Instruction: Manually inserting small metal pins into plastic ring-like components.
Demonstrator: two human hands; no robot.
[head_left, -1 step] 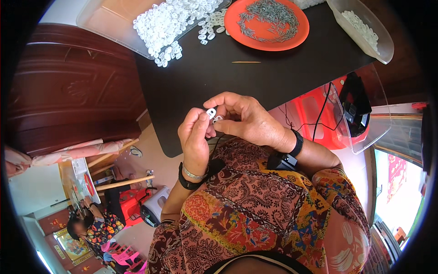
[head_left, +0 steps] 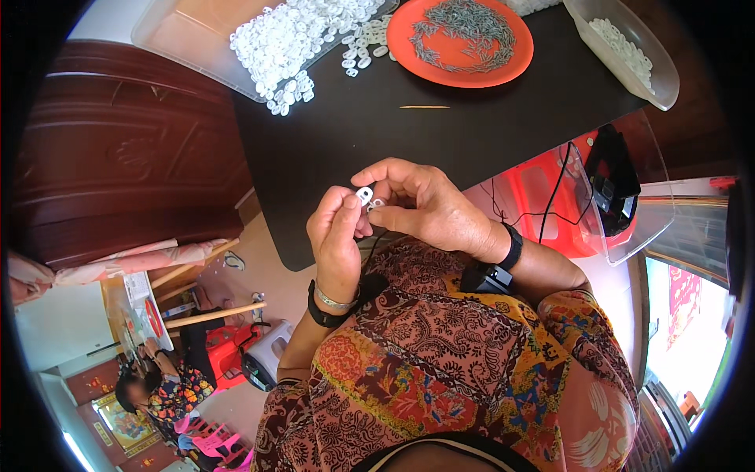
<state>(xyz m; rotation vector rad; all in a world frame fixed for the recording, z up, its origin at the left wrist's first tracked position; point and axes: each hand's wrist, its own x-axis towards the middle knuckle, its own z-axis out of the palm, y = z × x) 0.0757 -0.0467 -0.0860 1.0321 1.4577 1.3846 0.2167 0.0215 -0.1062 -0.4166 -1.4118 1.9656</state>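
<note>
My left hand (head_left: 336, 232) pinches a small white oval plastic piece with a hole (head_left: 364, 193) between thumb and fingertips. Close beside it, a second small white piece with a ring-like end (head_left: 376, 205) sits at the thumb tip of my right hand (head_left: 432, 206), whose thumb and fingers close round it. Whether the two pieces touch, I cannot tell. Both hands meet over the near edge of the dark table (head_left: 330, 149). My curled fingers partly hide the pieces.
A clear bin (head_left: 185, 39) with a heap of white oval pieces (head_left: 275, 47) stands far left. An orange plate (head_left: 405, 55) holds grey metal pins. Beyond my hands lies a thin wooden stick (head_left: 425, 107). A scoop-shaped tray (head_left: 664, 86) sits far right. Another person (head_left: 169, 385) works at lower left.
</note>
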